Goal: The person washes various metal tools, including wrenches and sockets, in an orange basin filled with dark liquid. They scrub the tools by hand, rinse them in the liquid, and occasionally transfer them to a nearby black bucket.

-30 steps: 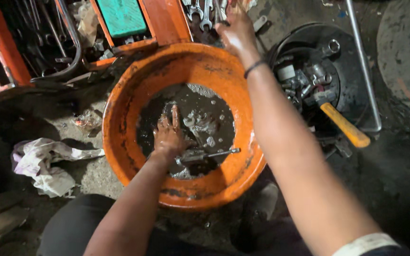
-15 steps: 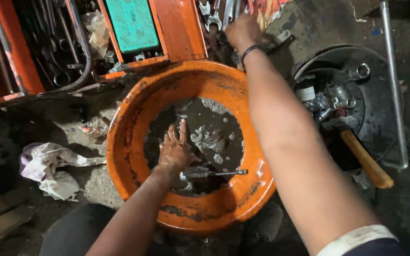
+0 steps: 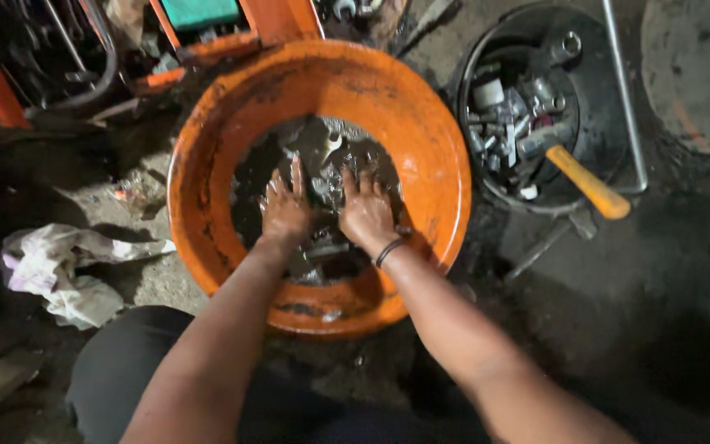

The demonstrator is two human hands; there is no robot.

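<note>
Small greasy metal parts (image 3: 334, 160) lie in dark liquid at the bottom of the round orange plastic basin (image 3: 433, 148), just ahead of my open, flat left hand (image 3: 285, 210) and right hand (image 3: 366, 212).

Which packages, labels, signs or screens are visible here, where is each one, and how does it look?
No package, label, sign or screen shows clearly.
Nearest candidate: green flat panel, top edge, set in an orange frame; rectangular, plain, too cropped to tell what it is.
Orange basin, centre: round, unmarked; both the left hand and right hand lie flat in it among wet metal parts.
Black bucket, right: round, no label seen.
</note>
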